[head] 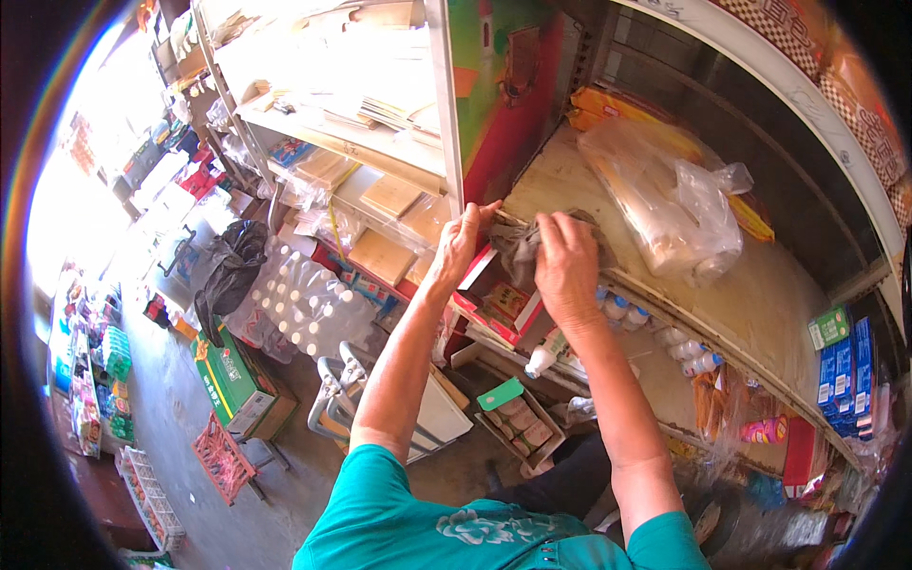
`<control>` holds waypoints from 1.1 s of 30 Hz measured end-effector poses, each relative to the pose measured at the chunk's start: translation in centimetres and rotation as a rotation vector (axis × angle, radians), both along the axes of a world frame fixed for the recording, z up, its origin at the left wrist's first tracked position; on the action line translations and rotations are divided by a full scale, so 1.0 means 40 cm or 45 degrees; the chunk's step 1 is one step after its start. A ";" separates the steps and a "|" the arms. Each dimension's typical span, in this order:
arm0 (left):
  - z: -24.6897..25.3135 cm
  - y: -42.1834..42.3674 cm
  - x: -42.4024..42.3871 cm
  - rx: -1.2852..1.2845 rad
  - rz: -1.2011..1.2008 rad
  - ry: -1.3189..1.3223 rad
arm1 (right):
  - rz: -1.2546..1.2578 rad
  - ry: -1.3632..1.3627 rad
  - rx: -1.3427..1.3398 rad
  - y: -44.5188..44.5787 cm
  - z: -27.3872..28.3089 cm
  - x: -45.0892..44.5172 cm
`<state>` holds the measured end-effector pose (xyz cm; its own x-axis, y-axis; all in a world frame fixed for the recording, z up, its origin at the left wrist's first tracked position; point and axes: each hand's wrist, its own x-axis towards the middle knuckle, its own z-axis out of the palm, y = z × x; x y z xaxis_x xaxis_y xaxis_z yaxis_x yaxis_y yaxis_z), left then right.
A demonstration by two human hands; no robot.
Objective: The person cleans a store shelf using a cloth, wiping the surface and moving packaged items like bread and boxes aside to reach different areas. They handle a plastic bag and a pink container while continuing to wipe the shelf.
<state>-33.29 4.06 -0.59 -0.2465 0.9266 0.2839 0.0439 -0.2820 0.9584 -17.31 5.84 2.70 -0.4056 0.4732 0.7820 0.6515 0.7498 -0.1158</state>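
My right hand grips a grey cloth and presses it on the front edge of a worn shelf board, near the board's left corner. Close by on the left, my left hand is at the foot of a metal upright, fingers pointing toward the corner. Whether those fingers grasp the edge is unclear. On the same board lies a clear plastic bag with pale contents, over orange-yellow packets. An open red box with small packs sits just below the cloth.
Under the board are a white bottle and several blue-capped bottles. Blue boxes stand at its right end. A folding metal-framed item, a green carton, shrink-wrapped bottles and a small stool occupy the left floor.
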 end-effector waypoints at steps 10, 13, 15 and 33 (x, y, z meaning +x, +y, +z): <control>0.012 -0.007 0.009 -0.200 0.197 -0.155 | 0.202 -0.053 -0.240 0.096 0.032 -0.177; -0.006 -0.002 -0.007 -0.027 0.094 -0.123 | 0.391 0.145 -0.305 0.073 0.020 -0.130; -0.024 0.002 -0.027 0.083 -0.020 -0.113 | 0.262 0.093 -0.319 0.029 0.016 -0.078; -0.070 -0.061 0.080 0.042 0.114 0.006 | 0.707 1.209 -0.804 -0.013 0.138 -0.022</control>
